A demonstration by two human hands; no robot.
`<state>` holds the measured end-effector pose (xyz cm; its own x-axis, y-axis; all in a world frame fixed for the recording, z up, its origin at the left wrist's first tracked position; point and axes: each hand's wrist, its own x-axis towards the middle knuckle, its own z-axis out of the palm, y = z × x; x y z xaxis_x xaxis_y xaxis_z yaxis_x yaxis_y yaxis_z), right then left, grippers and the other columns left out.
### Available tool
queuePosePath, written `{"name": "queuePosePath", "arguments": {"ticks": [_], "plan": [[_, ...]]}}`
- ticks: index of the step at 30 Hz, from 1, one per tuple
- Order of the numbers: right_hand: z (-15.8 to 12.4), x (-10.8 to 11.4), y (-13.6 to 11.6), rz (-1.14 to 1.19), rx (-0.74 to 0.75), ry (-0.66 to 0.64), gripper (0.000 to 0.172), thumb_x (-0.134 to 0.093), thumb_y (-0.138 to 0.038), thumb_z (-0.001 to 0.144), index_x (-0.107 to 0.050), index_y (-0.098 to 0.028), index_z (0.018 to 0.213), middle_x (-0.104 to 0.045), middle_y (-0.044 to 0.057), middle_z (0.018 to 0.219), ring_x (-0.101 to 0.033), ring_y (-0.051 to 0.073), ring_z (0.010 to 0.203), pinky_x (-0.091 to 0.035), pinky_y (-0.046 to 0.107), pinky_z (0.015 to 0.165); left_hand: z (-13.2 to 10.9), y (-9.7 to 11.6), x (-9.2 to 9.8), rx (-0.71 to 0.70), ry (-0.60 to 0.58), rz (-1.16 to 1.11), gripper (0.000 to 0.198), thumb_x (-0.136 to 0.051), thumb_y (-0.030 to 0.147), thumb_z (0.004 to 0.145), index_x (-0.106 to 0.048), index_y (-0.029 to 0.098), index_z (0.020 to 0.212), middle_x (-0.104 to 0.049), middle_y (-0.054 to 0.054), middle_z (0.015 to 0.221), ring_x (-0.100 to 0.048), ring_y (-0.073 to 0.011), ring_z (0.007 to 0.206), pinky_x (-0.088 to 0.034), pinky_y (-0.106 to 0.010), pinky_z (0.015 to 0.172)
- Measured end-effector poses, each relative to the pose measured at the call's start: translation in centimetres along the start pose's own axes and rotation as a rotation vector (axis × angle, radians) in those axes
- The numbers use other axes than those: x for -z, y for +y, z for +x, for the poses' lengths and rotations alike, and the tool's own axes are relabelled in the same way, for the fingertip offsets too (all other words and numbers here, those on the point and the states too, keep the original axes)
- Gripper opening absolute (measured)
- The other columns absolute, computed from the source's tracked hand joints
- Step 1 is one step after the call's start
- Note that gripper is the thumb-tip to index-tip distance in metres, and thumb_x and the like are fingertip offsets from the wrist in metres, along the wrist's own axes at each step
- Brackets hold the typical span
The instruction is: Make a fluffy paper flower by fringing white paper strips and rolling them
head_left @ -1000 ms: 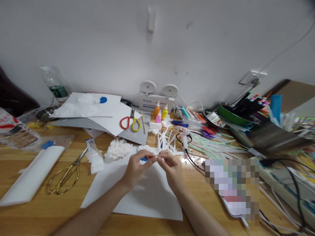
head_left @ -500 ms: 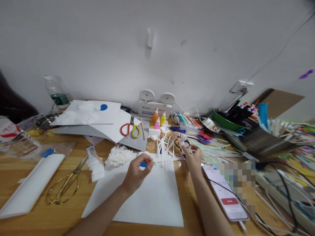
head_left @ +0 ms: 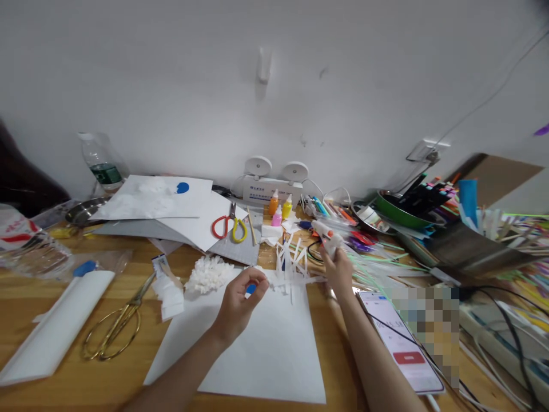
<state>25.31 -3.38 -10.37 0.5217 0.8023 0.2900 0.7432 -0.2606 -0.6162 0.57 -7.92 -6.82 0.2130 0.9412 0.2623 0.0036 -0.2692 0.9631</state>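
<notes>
My right hand (head_left: 338, 269) grips a white hot glue gun (head_left: 326, 237) and holds it lifted above the table, nozzle pointing up and to the left. My left hand (head_left: 240, 300) hovers over a white sheet of paper (head_left: 257, 349), thumb and fingers pinched on a small white paper piece too small to make out well. A bit of blue shows just behind those fingers. White paper strips (head_left: 289, 264) lie scattered between my two hands. A white fluffy paper ball (head_left: 209, 273) rests left of my left hand.
Gold scissors (head_left: 114, 323) and a white foam strip (head_left: 55, 326) lie at the left. Red-and-yellow scissors (head_left: 227, 226), small paint bottles (head_left: 278, 207), markers, straws and a green bowl (head_left: 398, 213) crowd the back. A phone (head_left: 401, 343) and cables lie at the right.
My hands parted. The right hand reached to the glue gun, took hold of it and lifted it off the table. The left hand stayed pinched over the sheet.
</notes>
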Motion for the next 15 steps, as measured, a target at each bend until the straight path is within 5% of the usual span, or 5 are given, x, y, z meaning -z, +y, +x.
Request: {"name": "queuePosePath", "arguments": {"ticks": [3,6,15], "plan": [[-0.7,1.4,-0.9,0.578,-0.072,-0.115,0.033,-0.054,-0.047,0.067,-0.054,-0.014,0.072,-0.049,-0.001,0.055,-0.041,0.012,0.051,-0.031,0.026,0.05,0.1,0.0,0.1,-0.015,0.014,-0.002,0.012,-0.05,0.027,0.077,-0.053,0.016,0.076,-0.053,-0.002,0.073,-0.049,-0.012,0.073,-0.04,-0.023,0.067],[-1.9,2.3,-1.9,0.903,-0.129,-0.297,0.034,-0.062,-0.038,0.063,-0.056,-0.014,0.086,-0.045,-0.004,0.052,-0.04,0.01,0.048,-0.028,0.024,0.047,0.1,0.2,0.2,-0.041,0.033,0.017,0.011,-0.049,0.026,0.078,-0.053,0.016,0.077,-0.052,-0.002,0.074,-0.049,-0.0122,0.073,-0.04,-0.023,0.067],[-5.2,2.8,-2.0,0.918,-0.053,-0.277,0.017,-0.059,-0.033,0.064,-0.06,-0.02,0.074,-0.057,0.002,0.065,-0.051,0.017,0.06,-0.038,0.029,0.052,0.0,0.4,0.4,-0.253,0.06,0.051,0.005,-0.049,0.018,0.078,-0.054,0.018,0.078,-0.053,-0.003,0.076,-0.051,-0.0135,0.075,-0.042,-0.027,0.069]]}}
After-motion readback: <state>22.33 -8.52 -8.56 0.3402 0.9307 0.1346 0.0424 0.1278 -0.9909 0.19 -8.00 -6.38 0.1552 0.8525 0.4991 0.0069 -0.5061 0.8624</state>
